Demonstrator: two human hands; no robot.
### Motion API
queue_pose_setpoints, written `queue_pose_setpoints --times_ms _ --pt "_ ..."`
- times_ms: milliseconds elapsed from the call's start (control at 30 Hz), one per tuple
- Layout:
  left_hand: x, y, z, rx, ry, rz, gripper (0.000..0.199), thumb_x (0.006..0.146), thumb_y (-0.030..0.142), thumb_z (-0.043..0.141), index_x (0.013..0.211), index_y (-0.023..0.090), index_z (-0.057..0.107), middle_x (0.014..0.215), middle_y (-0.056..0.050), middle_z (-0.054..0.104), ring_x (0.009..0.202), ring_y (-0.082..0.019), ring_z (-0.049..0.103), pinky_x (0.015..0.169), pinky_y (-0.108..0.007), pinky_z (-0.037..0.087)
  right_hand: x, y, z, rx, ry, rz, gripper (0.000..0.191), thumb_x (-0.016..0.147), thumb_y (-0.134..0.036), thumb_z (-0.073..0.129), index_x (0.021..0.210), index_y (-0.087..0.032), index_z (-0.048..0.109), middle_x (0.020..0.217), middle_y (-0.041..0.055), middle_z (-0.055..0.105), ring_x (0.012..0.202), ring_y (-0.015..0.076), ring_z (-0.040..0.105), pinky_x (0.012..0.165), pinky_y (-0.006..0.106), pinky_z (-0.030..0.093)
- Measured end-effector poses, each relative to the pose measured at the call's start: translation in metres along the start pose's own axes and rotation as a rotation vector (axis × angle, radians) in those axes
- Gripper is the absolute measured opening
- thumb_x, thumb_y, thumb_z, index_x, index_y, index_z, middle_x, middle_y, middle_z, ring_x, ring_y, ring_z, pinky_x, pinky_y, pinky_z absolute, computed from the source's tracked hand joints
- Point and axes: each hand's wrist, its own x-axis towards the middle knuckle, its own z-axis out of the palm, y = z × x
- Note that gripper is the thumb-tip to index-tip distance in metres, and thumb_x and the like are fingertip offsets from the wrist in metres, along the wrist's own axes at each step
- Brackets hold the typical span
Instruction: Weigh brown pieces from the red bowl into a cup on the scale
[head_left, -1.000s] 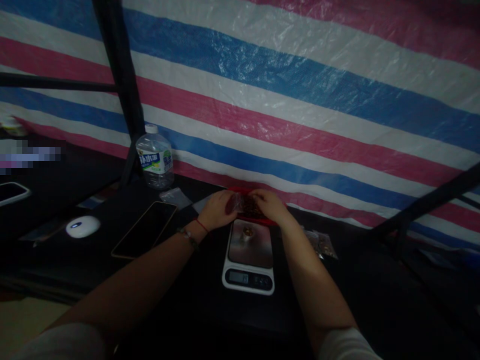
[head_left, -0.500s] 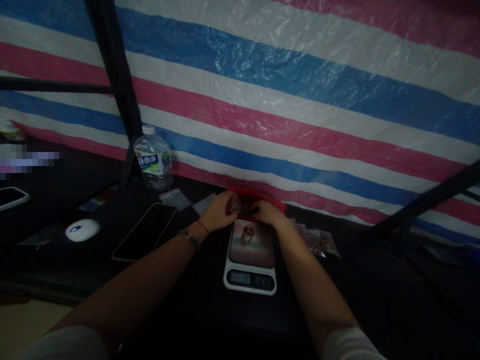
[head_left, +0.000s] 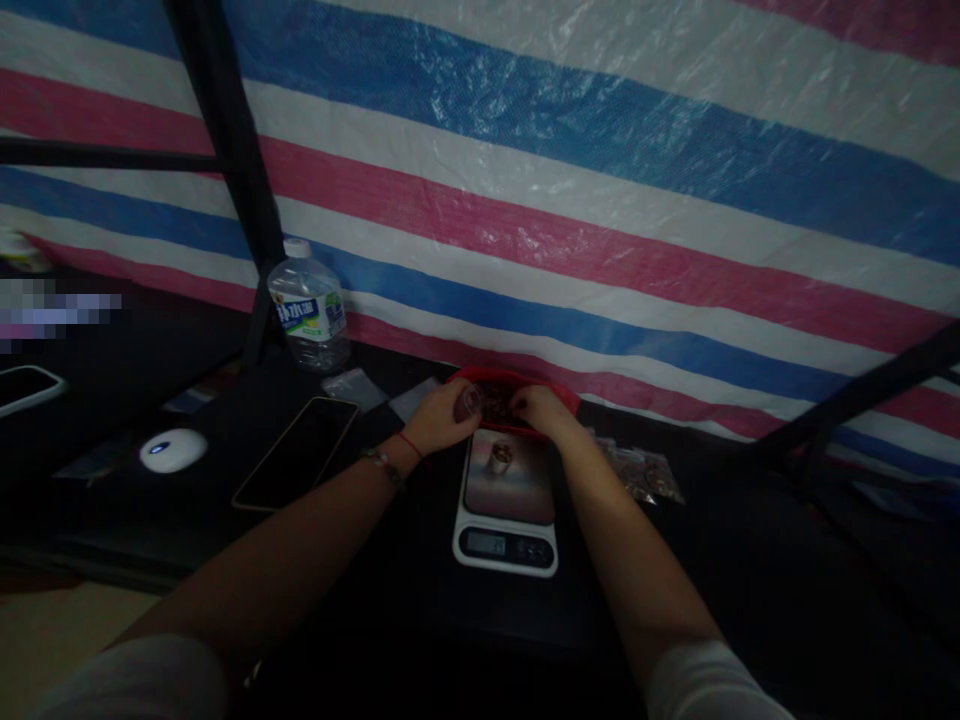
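Observation:
My left hand [head_left: 441, 416] is closed around a small clear cup [head_left: 469, 403], held at the left side of a red bag [head_left: 564, 396]. Inside the bag lie small dark brown pieces [head_left: 496, 403], too dim to name. Over the bag's right side, my right hand [head_left: 541, 411] has its fingers bent together at these pieces; whatever they pinch is hidden. Between my forearms sits a white digital scale [head_left: 465, 560] with a lit display. On its plate stands a small cup [head_left: 501, 458] with brownish contents.
Right of the scale lie several small clear bags [head_left: 645, 475] with contents. To the left are a phone [head_left: 296, 455], a white rounded device [head_left: 174, 451], flat plastic bags [head_left: 356, 390] and a large clear bottle [head_left: 311, 310]. Striped sheeting [head_left: 525, 220] hangs behind the black table.
The view has shifted slightly. The clear cup in my left hand has turned so its round rim shows. My right hand's fingers have drawn back a little from the pieces.

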Motion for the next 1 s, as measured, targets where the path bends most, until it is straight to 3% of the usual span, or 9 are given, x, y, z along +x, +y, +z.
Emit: queue_pose_setpoints --times_ms 500,733,1000 --pt "0.001 0.000 0.000 0.031 0.005 -0.061 0.034 0.074 0.030 0.060 0.106 0.019 0.055 0.097 -0.006 0.069 0.088 -0.023 0.068 0.078 -0.034 0.054 -0.002 0.001 -0.002 0.035 0.034 -0.037 0.035 0.073 0.002 0.055 0.098 -0.015 0.074 0.102 0.0085 0.074 0.096 0.0188 0.068 0.087 0.024 0.048" --pt "0.002 -0.001 0.001 -0.023 -0.009 -0.041 0.039 0.076 0.028 0.059 0.113 0.018 0.054 0.104 -0.008 0.068 0.093 -0.023 0.067 0.081 -0.034 0.054 -0.001 0.002 -0.004 0.029 0.041 0.002 0.033 0.074 0.000 0.056 0.095 -0.017 0.074 0.101 0.0074 0.074 0.095 0.0185 0.067 0.085 0.024 0.048" --pt "0.002 -0.001 0.001 -0.010 0.000 -0.040 0.037 0.076 0.029 0.060 0.111 0.019 0.055 0.102 -0.006 0.069 0.092 -0.023 0.068 0.082 -0.034 0.054 -0.014 -0.010 -0.029 0.126 0.076 -0.033 0.027 0.073 -0.003 0.060 0.091 -0.018 0.074 0.094 0.0044 0.074 0.088 0.0171 0.067 0.082 0.025 0.047"
